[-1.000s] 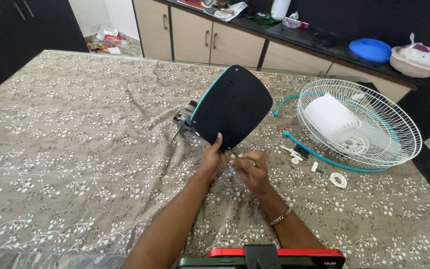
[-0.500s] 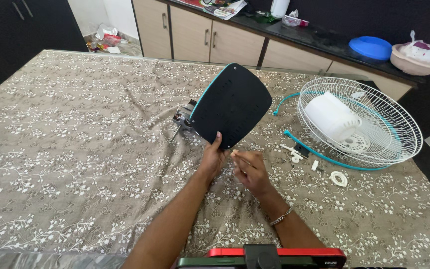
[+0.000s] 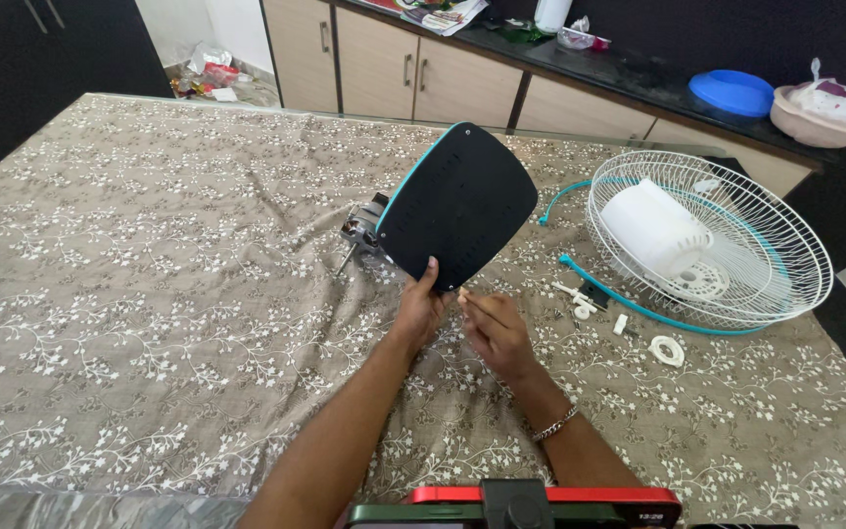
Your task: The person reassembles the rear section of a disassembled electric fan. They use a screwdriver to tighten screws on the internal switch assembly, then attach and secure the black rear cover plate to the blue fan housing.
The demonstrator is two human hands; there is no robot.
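Now left hand (image 3: 421, 312) grips black fan base (image 3: 462, 206); right hand (image 3: 494, 328) fingers touch its edge.

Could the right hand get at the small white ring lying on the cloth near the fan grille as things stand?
Probably yes. The right hand sits by the black panel's lower edge, and bare tablecloth lies between it and the white ring; only small white parts lie off that path.

Bright even daylight on my worktop (image 3: 149, 294), soft shadows, sharp focus, slight wide-angle bending at edges.
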